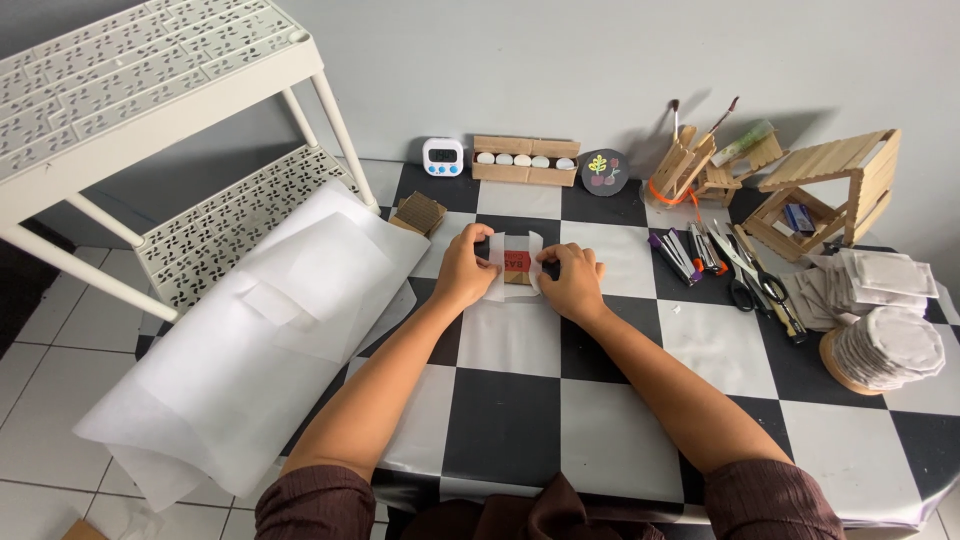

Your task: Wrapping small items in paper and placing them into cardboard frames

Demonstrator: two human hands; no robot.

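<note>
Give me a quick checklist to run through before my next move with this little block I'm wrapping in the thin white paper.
1. Both hands on the block: ok. Left hand and right hand press its two sides.
2. Thin white paper under the small red-labelled block: ok, folded up around it.
3. Block square to the paper: cannot tell, hands hide the edges.
4. Scissors within reach: ok, right of the right hand.
5. Spare paper sheets at hand: ok, draped over the table's left edge.

Both arms outstretched, left grip (464, 268) and right grip (573, 282) curled, nearly meeting.
</note>
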